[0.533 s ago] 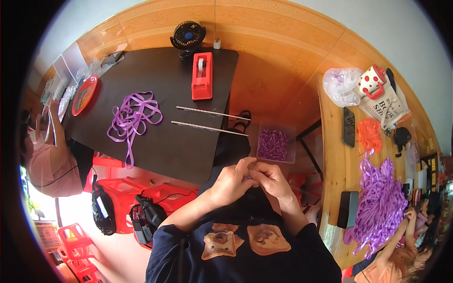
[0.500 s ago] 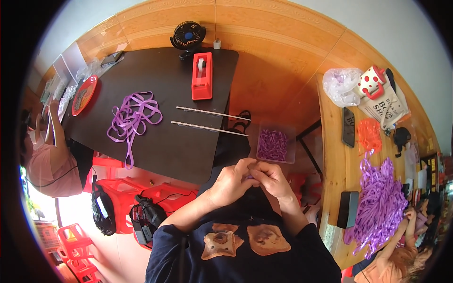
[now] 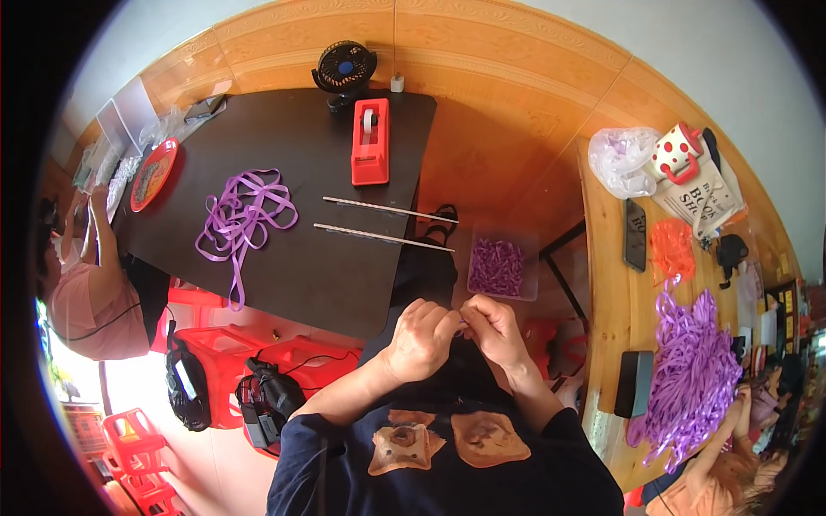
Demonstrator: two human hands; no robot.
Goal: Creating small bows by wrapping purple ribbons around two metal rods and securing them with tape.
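My left hand (image 3: pixel 419 340) and my right hand (image 3: pixel 496 334) meet above my lap, both with fingers closed in a pinch. A small bit of purple ribbon (image 3: pixel 465 325) shows between their fingertips; most of it is hidden. On the dark table, to the left of my hands, lies a loose tangle of purple ribbon (image 3: pixel 245 215). Two thin twisted rods (image 3: pixel 379 237) lie side by side, their right ends jutting past the table's edge. Beyond my hands, a clear plastic tub (image 3: pixel 533 273) holds many short purple ribbon pieces (image 3: pixel 496 265).
A red tape dispenser (image 3: pixel 371 159) and a black fan (image 3: pixel 344 67) stand at the dark table's back. The wooden table (image 3: pixel 607 327) at right bears a big purple ribbon bundle (image 3: pixel 693 378), a phone (image 3: pixel 635 234) and a dotted mug (image 3: pixel 674 155). Other people sit at far left and lower right.
My left hand has turned, with its back now more toward the camera and its fingers curled in. The fingertips of both hands have drawn slightly apart, with purple ribbon between them.
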